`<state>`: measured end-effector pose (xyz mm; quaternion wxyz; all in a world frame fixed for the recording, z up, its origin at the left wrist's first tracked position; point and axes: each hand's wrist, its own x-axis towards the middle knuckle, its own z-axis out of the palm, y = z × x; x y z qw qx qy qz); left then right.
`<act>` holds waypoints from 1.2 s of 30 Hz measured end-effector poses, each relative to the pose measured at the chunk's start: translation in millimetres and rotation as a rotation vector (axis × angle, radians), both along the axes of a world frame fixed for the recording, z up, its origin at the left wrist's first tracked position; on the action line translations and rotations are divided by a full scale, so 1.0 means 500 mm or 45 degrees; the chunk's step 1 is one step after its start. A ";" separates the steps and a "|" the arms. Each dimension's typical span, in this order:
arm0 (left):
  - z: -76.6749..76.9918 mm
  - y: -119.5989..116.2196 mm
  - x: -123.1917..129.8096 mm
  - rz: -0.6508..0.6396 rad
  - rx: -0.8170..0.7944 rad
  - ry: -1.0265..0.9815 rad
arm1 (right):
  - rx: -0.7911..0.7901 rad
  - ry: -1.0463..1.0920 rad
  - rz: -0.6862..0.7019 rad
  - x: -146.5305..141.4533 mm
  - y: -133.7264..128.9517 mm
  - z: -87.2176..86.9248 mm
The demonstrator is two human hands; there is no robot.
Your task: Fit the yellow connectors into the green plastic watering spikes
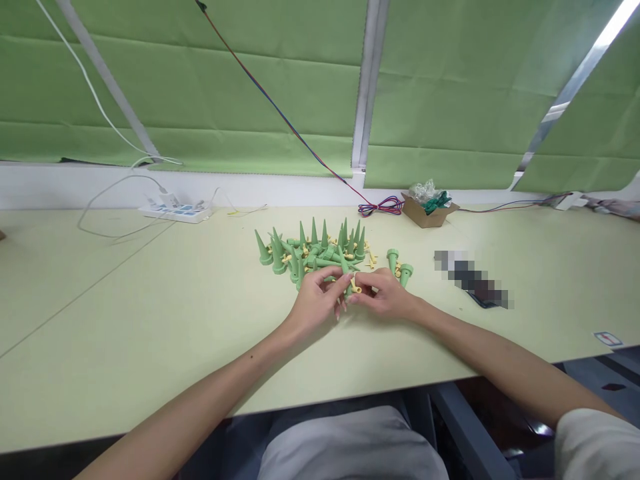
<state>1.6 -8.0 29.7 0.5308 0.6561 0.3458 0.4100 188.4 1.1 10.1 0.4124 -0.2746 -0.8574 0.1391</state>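
My left hand [320, 297] is closed around a green plastic spike [344, 261], its tapered tip pointing up and away. Close against it, my right hand [383, 293] pinches a small yellow valve piece [355, 287] at the spike's side. Whether the two parts are joined is hard to see behind my fingers. Just beyond my hands lies a pile of green spikes [314, 233], some upright on their wide bases and others on their sides, with small yellow pieces [371, 259] among them. To the right of the pile are two more green spikes [393, 259] with yellow parts beside them.
A cardboard box [430, 215] with clear plastic and green material stands at the back. Beside it lies a coiled red-blue cable [383, 206]. A white power strip [180, 212] with cords is back left. A blurred dark object [473, 279] lies right on the table [150, 320].
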 end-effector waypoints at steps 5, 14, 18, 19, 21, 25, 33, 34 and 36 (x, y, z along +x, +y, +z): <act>-0.005 0.004 -0.002 0.229 0.189 0.106 | 0.009 0.037 -0.164 0.022 0.018 0.011; -0.025 0.006 -0.002 0.236 0.538 0.437 | -0.022 0.082 -0.309 0.032 0.028 0.011; -0.028 0.007 -0.001 0.233 0.556 0.514 | -0.019 0.082 -0.418 0.040 0.035 0.019; -0.029 0.007 -0.001 0.240 0.563 0.538 | -0.025 0.083 -0.477 0.044 0.039 0.021; -0.030 0.006 0.000 0.253 0.582 0.582 | -0.030 0.090 -0.607 0.055 0.050 0.024; -0.029 0.004 0.002 0.235 0.595 0.640 | -0.022 0.014 -0.857 0.082 0.078 0.021; -0.027 0.001 0.004 0.271 0.626 0.695 | -0.033 -0.295 -0.891 0.121 0.110 0.017; -0.027 0.002 0.004 0.274 0.628 0.703 | -0.031 -0.321 -0.893 0.125 0.113 0.017; -0.028 0.003 0.004 0.280 0.630 0.717 | -0.041 -0.364 -0.899 0.134 0.118 0.019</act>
